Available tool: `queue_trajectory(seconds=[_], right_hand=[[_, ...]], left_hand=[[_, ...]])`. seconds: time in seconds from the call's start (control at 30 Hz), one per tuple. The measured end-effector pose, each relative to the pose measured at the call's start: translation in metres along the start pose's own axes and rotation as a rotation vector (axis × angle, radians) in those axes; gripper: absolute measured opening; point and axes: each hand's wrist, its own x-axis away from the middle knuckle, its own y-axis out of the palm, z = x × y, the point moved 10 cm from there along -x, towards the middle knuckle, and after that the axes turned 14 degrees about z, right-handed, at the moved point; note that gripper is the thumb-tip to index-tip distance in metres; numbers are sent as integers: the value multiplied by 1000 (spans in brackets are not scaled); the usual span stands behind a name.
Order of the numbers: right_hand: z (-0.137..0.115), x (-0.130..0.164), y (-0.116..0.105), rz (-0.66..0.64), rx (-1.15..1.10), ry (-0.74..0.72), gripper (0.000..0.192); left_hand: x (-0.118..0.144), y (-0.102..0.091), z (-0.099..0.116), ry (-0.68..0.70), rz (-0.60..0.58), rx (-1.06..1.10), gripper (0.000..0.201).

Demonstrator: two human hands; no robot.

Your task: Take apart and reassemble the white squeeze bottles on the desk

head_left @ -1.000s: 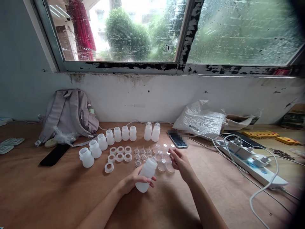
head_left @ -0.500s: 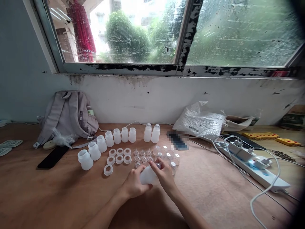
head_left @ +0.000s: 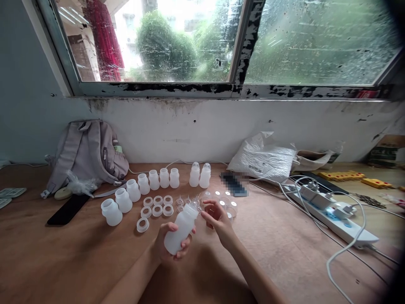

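Observation:
My left hand [head_left: 162, 245] is wrapped round a frosted white baby bottle [head_left: 179, 233], which tilts with its top toward the upper right. A translucent collar with a clear tip shows at the bottle's neck. Beside that top, my right hand [head_left: 218, 220] is raised with its fingers loosely bent and apart, holding nothing that I can see. Just beyond lie white screw rings [head_left: 157, 210], small clear nipples [head_left: 179, 202] and clear round caps [head_left: 233, 207], some of them hidden behind the bottle and my right hand.
Several open bottle bodies [head_left: 133, 191] curve along the left and back. Two capped bottles [head_left: 205, 175] stand at the back. A backpack [head_left: 87, 156] and black phone [head_left: 68, 210] are on the left; a silver plastic bag [head_left: 262, 158] and power strip [head_left: 329, 217] with cables lie right.
My left hand has brought the bottle left and toward me, turning its top up. My right hand has come off the bottle's top and opened.

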Motion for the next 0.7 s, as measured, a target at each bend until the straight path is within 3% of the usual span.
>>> queue_trajectory(seconds=[0.1, 0.27, 0.5, 0.6, 0.7], right_hand=[[4, -4, -6, 32, -53, 16, 22], [12, -4, -10, 58, -76, 48, 24], [8, -11, -18, 86, -76, 30, 23], [-2, -15, -43, 287, -9, -83, 26], [-18, -9, -64, 493, 159, -255, 28]], left_hand=[[-1, -6, 5, 38, 79, -95, 51], [-5, -11, -5, 7, 175, -329, 41], [-4, -8, -2, 19, 179, -314, 42], [-6, -12, 7, 82, 259, -229, 42], [-3, -28, 39, 356, 451, -111, 41]])
